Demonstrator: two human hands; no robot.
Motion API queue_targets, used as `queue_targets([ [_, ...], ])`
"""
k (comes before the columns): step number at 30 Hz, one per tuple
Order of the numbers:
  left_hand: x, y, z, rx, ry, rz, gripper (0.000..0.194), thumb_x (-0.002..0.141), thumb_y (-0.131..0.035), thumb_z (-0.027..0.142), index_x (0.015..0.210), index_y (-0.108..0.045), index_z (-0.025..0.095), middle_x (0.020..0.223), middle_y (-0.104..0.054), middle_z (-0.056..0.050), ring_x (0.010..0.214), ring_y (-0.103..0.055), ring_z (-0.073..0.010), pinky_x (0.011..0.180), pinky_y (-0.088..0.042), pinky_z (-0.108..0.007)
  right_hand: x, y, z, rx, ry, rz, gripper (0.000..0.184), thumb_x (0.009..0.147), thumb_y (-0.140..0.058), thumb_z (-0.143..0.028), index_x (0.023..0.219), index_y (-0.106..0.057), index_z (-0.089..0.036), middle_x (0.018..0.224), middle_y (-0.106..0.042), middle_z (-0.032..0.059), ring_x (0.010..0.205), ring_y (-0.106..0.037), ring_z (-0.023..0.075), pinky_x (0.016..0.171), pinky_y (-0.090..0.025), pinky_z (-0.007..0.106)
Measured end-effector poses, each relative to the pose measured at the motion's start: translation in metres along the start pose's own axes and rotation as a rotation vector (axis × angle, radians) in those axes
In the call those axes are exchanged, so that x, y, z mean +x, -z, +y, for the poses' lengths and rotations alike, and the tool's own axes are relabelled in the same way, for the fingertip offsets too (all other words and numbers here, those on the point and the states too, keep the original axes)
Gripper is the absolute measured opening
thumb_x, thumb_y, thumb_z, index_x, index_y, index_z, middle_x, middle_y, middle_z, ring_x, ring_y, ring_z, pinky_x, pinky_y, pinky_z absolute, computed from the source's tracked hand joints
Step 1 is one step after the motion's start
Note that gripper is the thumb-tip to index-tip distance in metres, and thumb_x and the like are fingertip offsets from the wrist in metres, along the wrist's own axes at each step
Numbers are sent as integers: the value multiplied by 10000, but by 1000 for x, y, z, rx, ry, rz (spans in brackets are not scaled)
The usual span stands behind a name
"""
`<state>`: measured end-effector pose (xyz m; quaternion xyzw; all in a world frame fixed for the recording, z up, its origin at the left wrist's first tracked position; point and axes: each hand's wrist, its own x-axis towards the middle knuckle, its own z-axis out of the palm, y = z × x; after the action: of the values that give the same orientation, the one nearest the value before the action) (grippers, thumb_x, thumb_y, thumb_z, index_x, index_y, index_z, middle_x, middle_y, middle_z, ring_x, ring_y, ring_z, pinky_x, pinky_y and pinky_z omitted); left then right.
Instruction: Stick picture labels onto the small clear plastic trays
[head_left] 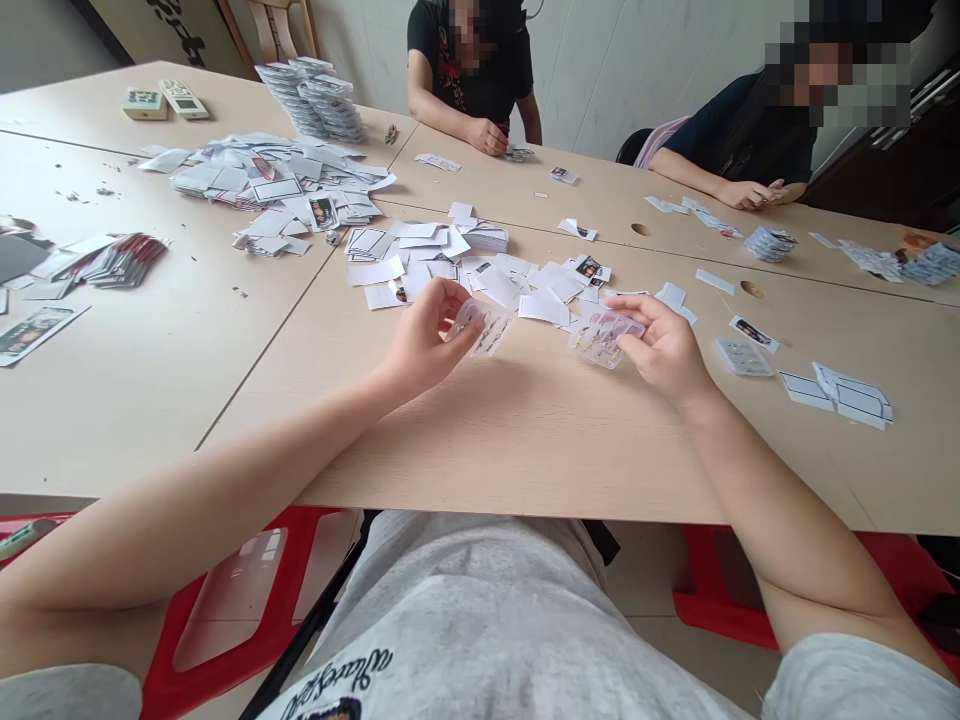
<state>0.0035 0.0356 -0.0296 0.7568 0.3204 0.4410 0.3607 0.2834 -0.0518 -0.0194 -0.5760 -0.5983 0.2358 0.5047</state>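
My left hand [435, 335] pinches a clear plastic case [491, 328] with small dark items showing inside. In my right hand [660, 345] is another clear plastic case [598, 338], pinkish, with small yellowish and dark pieces in it; its contents are too small to name. Both cases are held just above the table, a short gap apart. Just beyond my hands lies a loose heap of white paper cards [544, 305], a few with a printed picture. A closed clear case [742, 357] rests on the table to the right of my right hand.
White cards [855, 395] lie at the right. A large card pile [255, 175] spreads at the back left, before tall stacks of packed cases [311, 100]. Two people sit across the table, one hand [487, 137] on a small case. Red stools [225, 600] stand below the table edge.
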Motion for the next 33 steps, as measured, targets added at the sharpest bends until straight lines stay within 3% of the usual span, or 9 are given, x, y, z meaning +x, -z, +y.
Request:
queue_targets([
  [10,-4,-5,-3,-21,183,-152,433,768,-599,217,1159,-412,202,915,-569,-42,686,-533,-116,603,-466,-267,0,0,1,-44,3,0,430,665,-552,-81,1069,-598,-221,1115,-650,70,1093,-618,253,888,-549,412],
  [19,-2,-4,-2,-125,275,-125,450,690,-501,141,1130,-446,215,944,-565,-49,729,-578,-150,542,-492,-262,2,9,6,-213,56,69,447,675,-546,-92,1096,-616,-223,1108,-668,71,1047,-638,260,841,-552,419],
  [26,-4,-4,-1,-120,211,-77,514,678,-539,134,1175,-434,212,945,-586,-49,780,-578,-156,599,-507,-274,12,36,11,-461,160,228,333,698,-554,-104,988,-667,-221,991,-709,49,987,-667,265,903,-513,435],
  [33,-5,-3,4,-65,75,-35,463,733,-554,143,1175,-433,214,900,-582,-34,859,-581,-165,740,-486,-314,23,65,29,-648,114,343,301,679,-559,-98,930,-711,-164,933,-726,90,890,-682,239,848,-521,349],
])
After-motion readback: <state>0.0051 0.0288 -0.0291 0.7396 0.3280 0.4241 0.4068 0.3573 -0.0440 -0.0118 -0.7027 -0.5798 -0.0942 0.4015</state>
